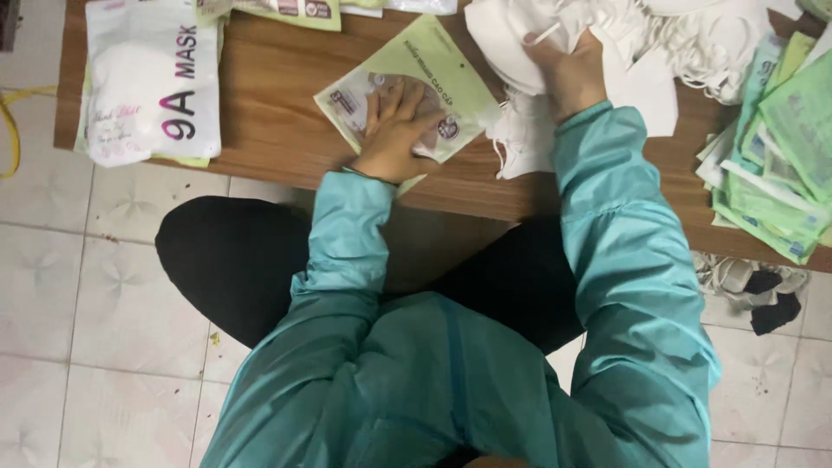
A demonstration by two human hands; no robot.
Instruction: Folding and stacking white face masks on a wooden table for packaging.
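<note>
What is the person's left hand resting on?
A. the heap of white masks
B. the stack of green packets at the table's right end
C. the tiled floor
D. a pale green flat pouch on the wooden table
D: the left hand lies flat on the pale green pouch, while the right hand is in the heap of white masks.

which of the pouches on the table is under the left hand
The single pale green pouch lying flat mid-table, pressed by the left hand. The white pouch lies at the table's far left, and the green stack at the right, both untouched.
</note>
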